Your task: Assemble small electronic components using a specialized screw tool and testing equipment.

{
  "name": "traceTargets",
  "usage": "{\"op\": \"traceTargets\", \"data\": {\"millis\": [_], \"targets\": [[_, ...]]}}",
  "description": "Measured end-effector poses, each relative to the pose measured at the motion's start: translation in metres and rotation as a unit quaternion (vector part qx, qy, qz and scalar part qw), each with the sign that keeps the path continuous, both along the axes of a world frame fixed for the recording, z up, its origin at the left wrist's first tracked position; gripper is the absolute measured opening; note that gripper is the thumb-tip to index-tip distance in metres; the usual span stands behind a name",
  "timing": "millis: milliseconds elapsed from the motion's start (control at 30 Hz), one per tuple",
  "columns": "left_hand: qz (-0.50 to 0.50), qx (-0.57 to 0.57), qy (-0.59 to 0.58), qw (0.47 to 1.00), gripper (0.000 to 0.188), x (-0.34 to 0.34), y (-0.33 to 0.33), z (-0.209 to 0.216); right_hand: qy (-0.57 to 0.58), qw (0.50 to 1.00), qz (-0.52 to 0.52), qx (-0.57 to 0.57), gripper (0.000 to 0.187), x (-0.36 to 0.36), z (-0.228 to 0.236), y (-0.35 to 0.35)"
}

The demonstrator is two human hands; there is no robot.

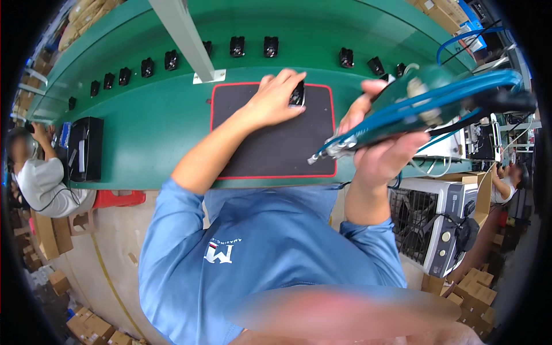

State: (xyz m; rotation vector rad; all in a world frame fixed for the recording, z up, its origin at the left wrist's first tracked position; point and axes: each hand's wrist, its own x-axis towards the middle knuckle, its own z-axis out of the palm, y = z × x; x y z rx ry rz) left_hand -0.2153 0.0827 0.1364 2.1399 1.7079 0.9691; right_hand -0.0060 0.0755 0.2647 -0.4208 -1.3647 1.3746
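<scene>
My left hand (277, 99) reaches over a black mat with a red border (259, 146). Its fingers are curled round a small black device (297, 95) at the mat's far right part. To the right, my right hand (379, 146) grips a power screwdriver (365, 135) with blue hoses and a silver metal tip. That tip points down and left, over the mat's right edge, apart from the device. Part of the screwdriver's body is blurred, and the hoses cover some of it.
Several more small black devices (271, 46) stand in a curved row along the green bench (155, 115). A grey post (192, 40) rises beyond the mat. A black box (86, 149) sits at left, a white-framed machine (437, 224) at right. Other people (49, 181) work at both sides.
</scene>
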Motion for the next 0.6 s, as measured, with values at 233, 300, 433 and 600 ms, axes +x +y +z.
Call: {"op": "traceTargets", "data": {"millis": [233, 300, 433, 600], "targets": [[0.112, 0.012, 0.145, 0.983, 0.076, -0.007, 0.163, -0.027, -0.087, 0.995, -0.054, -0.010, 0.108, 0.029, -0.023, 0.006], [0.140, -0.087, 0.160, 0.973, 0.081, -0.006, 0.178, -0.032, -0.084, 0.993, -0.078, -0.016, 0.110, 0.037, -0.028, 0.005], [0.104, 0.003, 0.199, 0.974, 0.088, 0.018, 0.190, -0.029, -0.084, 0.990, -0.113, -0.017, 0.111, 0.049, -0.036, 0.009], [0.066, 0.033, 0.248, 0.966, 0.090, 0.060, 0.216, -0.033, -0.075, 0.990, -0.112, -0.037, 0.111, 0.046, -0.032, 0.010]]}}
